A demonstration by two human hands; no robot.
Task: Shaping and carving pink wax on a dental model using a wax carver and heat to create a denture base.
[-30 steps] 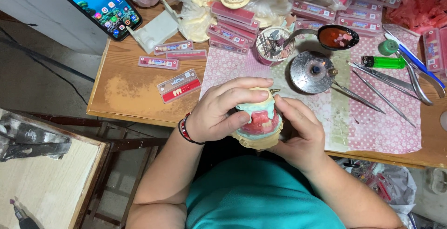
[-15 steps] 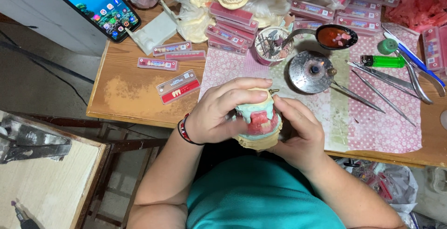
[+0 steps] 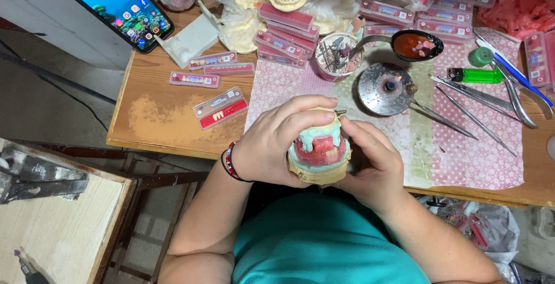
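Head: dental model [image 3: 319,148] between both hands.

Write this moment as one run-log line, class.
left hand: grips dental model | right hand: steadies its side | nearby: metal burner, green lighter

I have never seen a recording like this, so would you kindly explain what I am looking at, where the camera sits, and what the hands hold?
There is no machine here: a person works with two bare hands, and the single camera sits on their head, looking down. The left hand and right hand together cradle a dental model, a plaster cast with pink wax gums, close to the chest. Before them is a wooden table with a pink patterned cloth. On it lie a small round metal burner, metal hand tools, a green lighter, a spoon of red wax, a cup of burs, flat strips of artificial teeth and a smartphone.
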